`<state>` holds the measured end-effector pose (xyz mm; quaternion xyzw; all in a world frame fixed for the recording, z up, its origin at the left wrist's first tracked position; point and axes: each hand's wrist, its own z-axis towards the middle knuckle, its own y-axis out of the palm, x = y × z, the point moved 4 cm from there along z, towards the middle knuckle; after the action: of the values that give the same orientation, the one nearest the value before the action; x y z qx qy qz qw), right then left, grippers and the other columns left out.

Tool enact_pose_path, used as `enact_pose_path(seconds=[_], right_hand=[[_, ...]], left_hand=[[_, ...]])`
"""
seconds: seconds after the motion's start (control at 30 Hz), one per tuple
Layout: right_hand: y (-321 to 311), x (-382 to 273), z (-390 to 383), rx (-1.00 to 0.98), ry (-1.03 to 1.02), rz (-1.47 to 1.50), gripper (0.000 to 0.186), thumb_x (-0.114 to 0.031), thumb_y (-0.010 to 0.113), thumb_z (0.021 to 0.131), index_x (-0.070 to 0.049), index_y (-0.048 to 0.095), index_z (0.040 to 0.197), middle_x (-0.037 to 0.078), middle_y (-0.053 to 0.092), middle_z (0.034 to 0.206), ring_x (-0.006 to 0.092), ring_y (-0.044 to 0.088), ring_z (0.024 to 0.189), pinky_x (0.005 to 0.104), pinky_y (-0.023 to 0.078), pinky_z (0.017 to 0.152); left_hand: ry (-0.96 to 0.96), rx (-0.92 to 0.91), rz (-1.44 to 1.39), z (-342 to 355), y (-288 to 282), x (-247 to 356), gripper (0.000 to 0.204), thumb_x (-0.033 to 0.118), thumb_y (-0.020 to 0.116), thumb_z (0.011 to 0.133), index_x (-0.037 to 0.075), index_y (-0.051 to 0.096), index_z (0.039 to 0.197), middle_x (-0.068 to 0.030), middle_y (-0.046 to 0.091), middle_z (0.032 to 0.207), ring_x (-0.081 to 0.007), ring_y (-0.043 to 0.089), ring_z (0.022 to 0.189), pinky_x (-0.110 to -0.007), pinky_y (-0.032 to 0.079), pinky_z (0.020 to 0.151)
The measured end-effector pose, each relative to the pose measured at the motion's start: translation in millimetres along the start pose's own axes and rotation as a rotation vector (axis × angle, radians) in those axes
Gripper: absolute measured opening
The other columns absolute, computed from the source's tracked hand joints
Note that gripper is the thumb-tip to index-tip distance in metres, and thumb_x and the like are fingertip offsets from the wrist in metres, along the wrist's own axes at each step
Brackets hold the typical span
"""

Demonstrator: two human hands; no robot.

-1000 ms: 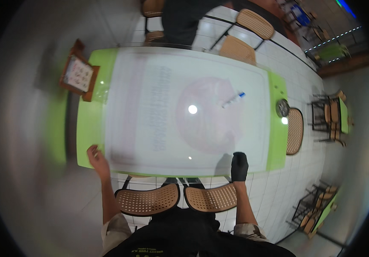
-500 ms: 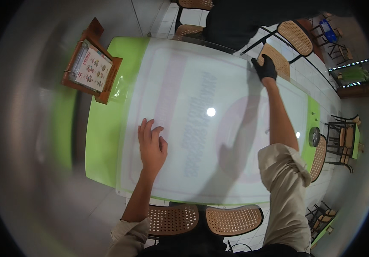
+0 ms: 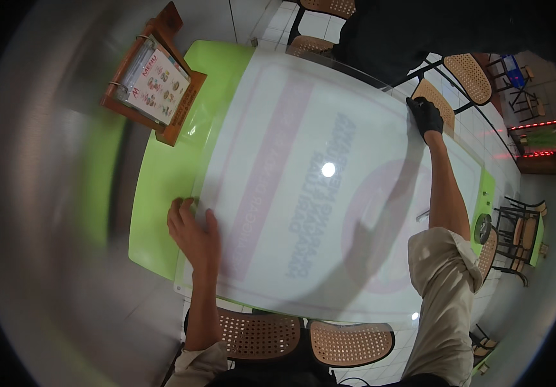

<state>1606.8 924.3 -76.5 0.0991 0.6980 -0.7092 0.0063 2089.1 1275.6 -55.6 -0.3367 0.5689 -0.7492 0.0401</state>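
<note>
A large white see-through panel (image 3: 271, 258) with faint pink and grey print lies over a green table (image 3: 155, 213). My bare left hand (image 3: 194, 232) is at the panel's left border, palm down, its fingers apart and slightly bent over the green strip. It holds nothing. My right hand (image 3: 426, 118), in a black glove, is at the far right edge of the panel with its fingers folded over that edge. The fingertips underneath are hidden.
A wooden menu stand (image 3: 152, 80) is on the table's far left. A round dark dish (image 3: 482, 229) rests at the right end. Chairs with perforated seats (image 3: 352, 340) surround the table. Someone in dark clothing (image 3: 413, 32) is at the far side.
My left hand has moved left from the panel's surface to its left border. My right hand stays at the far edge, its fingers more closed. The view has shifted and turned a little.
</note>
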Motion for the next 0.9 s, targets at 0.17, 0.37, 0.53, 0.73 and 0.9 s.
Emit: enact_pose_path(seconds=[0.17,0.37,0.53,0.73,0.9], right_hand=[[3,12,-12,0.064,-0.007,0.063,0.048,-0.057,0.057,0.085,-0.015,0.070,0.102,0.015,0.070,0.097,0.0335,0.066,0.093,0.0437,0.049,0.081],[7,2,-34,0.206,-0.119,0.152,0.040,-0.050,0.063,0.083,-0.012,0.073,0.091,0.015,0.069,0.086,0.0339,0.066,0.084,0.0422,0.049,0.076],[7,-4,-58,0.381,-0.285,0.234,0.030,-0.039,0.072,0.080,-0.009,0.074,0.084,0.016,0.065,0.077,0.0351,0.063,0.076,0.0424,0.048,0.071],[-15,-13,-72,0.313,-0.235,0.030,0.039,-0.042,0.064,0.086,-0.004,0.061,0.094,0.018,0.065,0.087,0.0355,0.062,0.085,0.0453,0.049,0.076],[-9,-14,-56,-0.037,-0.156,-0.063,0.037,-0.040,0.054,0.092,-0.005,0.062,0.103,0.019,0.067,0.098,0.0358,0.063,0.096,0.0461,0.049,0.081]], left_hand=[[-0.038,-0.027,-0.006,-10,-9,-15,0.037,0.012,0.067,0.083,0.003,0.054,0.116,-0.0156,0.051,0.120,-0.0352,0.046,0.111,-0.047,0.038,0.095],[-0.102,-0.058,-0.008,-31,-16,-28,0.035,0.012,0.066,0.083,0.003,0.055,0.114,-0.0150,0.051,0.113,-0.0343,0.047,0.106,-0.045,0.040,0.091],[-0.115,-0.036,-0.047,-58,-21,-38,0.032,0.011,0.064,0.083,0.002,0.055,0.113,-0.0159,0.050,0.114,-0.0345,0.046,0.107,-0.046,0.040,0.091],[0.111,0.096,0.009,-47,-6,-8,0.028,0.006,0.062,0.083,0.002,0.057,0.110,-0.0178,0.048,0.124,-0.0367,0.044,0.116,-0.048,0.039,0.095],[0.517,-0.185,-0.479,-28,69,138,0.029,-0.002,0.062,0.080,0.003,0.059,0.109,-0.0187,0.046,0.132,-0.0366,0.042,0.126,-0.045,0.038,0.103]])
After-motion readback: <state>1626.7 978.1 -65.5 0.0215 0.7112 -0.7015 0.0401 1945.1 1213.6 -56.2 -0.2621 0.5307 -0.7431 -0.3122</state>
